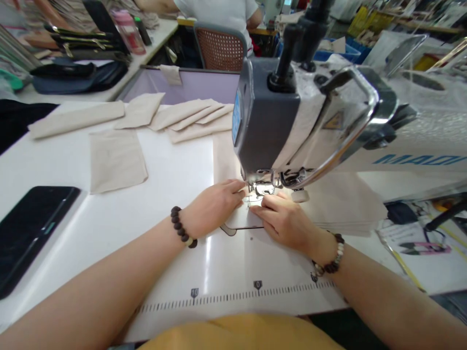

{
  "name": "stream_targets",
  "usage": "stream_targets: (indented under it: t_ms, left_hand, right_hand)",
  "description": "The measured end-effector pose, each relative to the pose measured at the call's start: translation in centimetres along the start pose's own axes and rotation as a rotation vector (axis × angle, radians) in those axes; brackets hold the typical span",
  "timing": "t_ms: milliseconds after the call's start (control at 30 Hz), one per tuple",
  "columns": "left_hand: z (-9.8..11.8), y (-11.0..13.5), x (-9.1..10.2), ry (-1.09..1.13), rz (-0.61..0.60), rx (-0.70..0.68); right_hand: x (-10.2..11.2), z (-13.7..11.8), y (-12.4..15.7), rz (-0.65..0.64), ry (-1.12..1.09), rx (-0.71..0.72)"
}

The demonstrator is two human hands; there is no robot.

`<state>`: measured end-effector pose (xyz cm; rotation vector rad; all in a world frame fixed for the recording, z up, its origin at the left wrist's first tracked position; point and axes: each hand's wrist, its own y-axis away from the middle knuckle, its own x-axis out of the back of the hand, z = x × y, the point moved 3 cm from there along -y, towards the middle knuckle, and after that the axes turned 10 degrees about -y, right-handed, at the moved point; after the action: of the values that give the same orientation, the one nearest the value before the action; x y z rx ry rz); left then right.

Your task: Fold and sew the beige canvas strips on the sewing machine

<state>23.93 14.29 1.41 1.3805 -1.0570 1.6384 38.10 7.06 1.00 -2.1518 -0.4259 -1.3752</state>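
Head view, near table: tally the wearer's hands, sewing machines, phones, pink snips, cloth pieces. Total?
Hands: 2 (left hand, right hand)
Sewing machine: 1
Phone: 1
Snips: 1
Total: 5
Cloth overlaps; count unclear, excluded.

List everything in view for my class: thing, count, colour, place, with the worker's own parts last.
Sewing machine: 1, grey and white, right
Table: 1, white, beneath
Loose cloth: 1, beige, left
Row of cloths: several, beige, table's back edge
Cloth stack: 1, beige, right of centre
Phone: 1, black, left edge
Small scissors: 1, pink and dark, far right
Drink bottle: 1, pink, back left
Pouches: several, dark, back left
Chair: 1, brown, back centre
Co-worker's shirt: 1, white, back centre
Crate: 1+, blue, back right
Bracelets: 2, mostly dark, one per arm
Top: 1, yellow, bottom edge
Left hand: 1, bare, centre
Right hand: 1, bare, centre right
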Motion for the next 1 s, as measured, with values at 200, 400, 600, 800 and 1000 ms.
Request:
stream_targets:
  t_ms: [200,400,600,800,1000]
  left_hand:
    - [-0.3,-0.1,0.2,-0.021,0.072,0.008]
    - [-0.4,-0.1,0.0,-0.032,0.054,0.020]
    - [-0.5,-0.1,0.3,-0.066,0.058,0.011]
    - [2.7,1.0,1.8,-0.061,-0.183,0.021]
    - [4.5,1.7,1.5,-0.050,-0.236,-0.113]
  right_hand:
    - [0.0,0.0,-0.1,0.006,-0.021,0.014]
    - [0.1,0.0,0.0,-0.010,-0.026,0.006]
    - [0.2,0.0,0.0,-0.014,-0.043,0.006]
    - [1.4,0.3,0.5,0.047,-0.113,0.018]
    - [1.4,0.2,1.0,-0.081,-0.142,0.104]
